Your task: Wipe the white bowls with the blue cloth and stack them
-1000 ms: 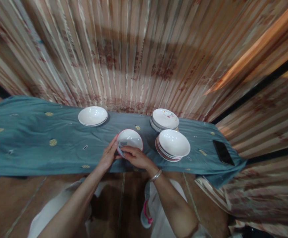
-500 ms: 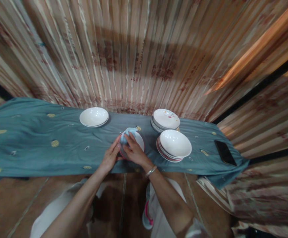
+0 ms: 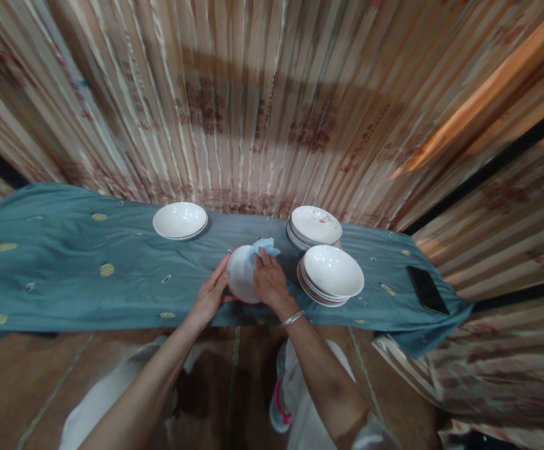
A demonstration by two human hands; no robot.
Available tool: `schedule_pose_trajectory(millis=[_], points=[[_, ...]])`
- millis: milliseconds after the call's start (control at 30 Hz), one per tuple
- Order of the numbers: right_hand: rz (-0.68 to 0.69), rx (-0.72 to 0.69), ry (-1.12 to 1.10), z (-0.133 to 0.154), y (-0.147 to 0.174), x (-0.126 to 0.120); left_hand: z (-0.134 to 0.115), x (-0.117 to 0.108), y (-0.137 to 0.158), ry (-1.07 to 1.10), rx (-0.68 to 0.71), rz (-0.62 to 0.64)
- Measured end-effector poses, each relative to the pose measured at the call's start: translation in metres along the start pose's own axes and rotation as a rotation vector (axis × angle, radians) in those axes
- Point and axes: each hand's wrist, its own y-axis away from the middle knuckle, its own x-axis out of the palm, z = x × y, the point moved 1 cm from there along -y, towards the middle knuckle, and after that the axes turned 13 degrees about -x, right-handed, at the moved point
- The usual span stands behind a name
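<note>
A white bowl with a red rim [image 3: 242,275] is tilted over the front part of the table, between my hands. My left hand [image 3: 212,294] grips it by its left edge, thumb along the rim. In my right hand [image 3: 272,281] is a light blue cloth [image 3: 265,247], pressed against the bowl's right side. The fingers partly hide the cloth and that side of the bowl.
Stacked white bowls [image 3: 332,272] stand to the right, with a stack of plates [image 3: 315,225] behind them. More white bowls [image 3: 180,220] sit at the back left. A black phone [image 3: 427,289] lies near the right end of the teal tablecloth [image 3: 135,281]. A curtain [image 3: 234,125] hangs behind.
My right hand has slid the cloth from the left side of the bowl across to its right side, uncovering more of the white surface. The left hand keeps its hold.
</note>
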Motion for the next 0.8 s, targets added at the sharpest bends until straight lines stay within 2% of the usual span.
schedule_pose_trajectory(millis=[133, 367, 567, 800], points=[[0.036, 0.014, 0.013, -0.004, 0.008, -0.005, 0.002, -0.001, -0.002, 0.015, -0.004, -0.012], [0.122, -0.086, 0.03, -0.006, 0.027, -0.007, 0.005, -0.002, -0.005, 0.013, 0.01, 0.002], [0.143, -0.204, -0.077, -0.005, 0.033, -0.011, 0.003, -0.001, -0.003, 0.013, 0.003, -0.025], [0.194, -0.242, -0.285, 0.001, 0.029, -0.016, 0.003, -0.001, -0.001, 0.014, 0.011, -0.023]])
